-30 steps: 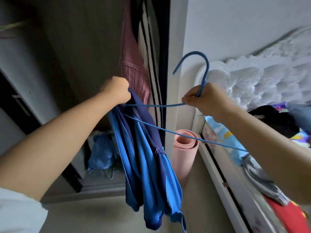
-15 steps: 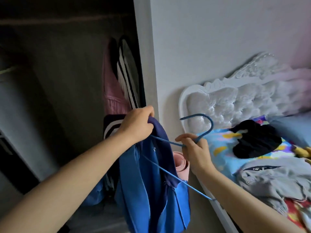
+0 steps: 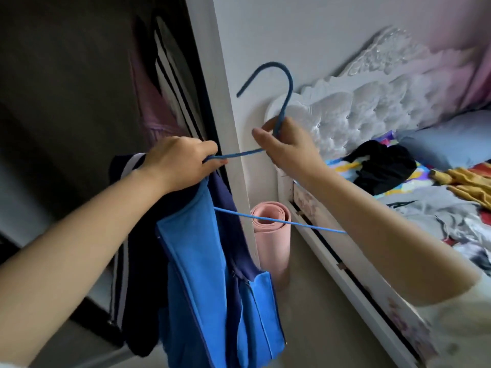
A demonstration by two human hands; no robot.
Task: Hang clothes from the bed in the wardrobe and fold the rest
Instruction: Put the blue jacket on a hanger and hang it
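Wardrobe (image 3: 93, 102) beside bed (image 3: 372, 301), left hand (image 3: 176, 162) clutching blue garment (image 3: 212, 274) and hanger arm, right hand (image 3: 289, 147) pinching blue hanger (image 3: 285, 99) neck

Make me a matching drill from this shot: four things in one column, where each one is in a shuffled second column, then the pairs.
Things
1. blue hanger
2. blue jacket
3. pink rolled mat
4. black garment

Places
A. lying on the bed
B. standing on the floor by the bed frame
C. hanging from the left hand
D. neck pinched by the right hand

Pairs: 1-D, 2-C, 3-B, 4-A
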